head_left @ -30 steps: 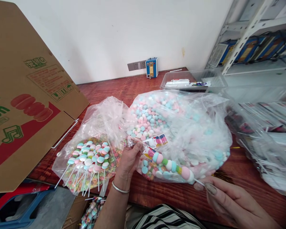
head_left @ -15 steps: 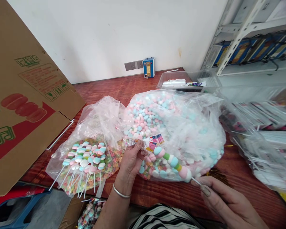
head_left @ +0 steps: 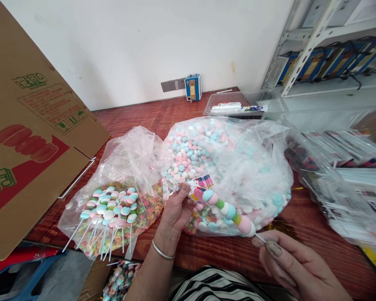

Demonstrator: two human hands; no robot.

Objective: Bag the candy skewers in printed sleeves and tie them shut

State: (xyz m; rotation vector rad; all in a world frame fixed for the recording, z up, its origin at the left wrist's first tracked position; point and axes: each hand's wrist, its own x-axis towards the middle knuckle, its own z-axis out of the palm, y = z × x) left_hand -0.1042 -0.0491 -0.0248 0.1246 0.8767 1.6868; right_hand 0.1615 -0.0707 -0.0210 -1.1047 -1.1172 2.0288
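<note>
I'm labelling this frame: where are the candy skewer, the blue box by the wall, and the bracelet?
candy skewer [head_left: 229, 211], head view, on a middle bead.
blue box [head_left: 192, 87], head view, front face.
bracelet [head_left: 161, 252], head view, the band on the left wrist.

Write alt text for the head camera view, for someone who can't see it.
Two hands hold a candy skewer over a wooden table: the right hand pinches its stick, the left hand grips a clear printed wrapper at its tip. Behind lie a big bag of loose candies and a smaller bag of skewers, with a cardboard box at left.
</note>
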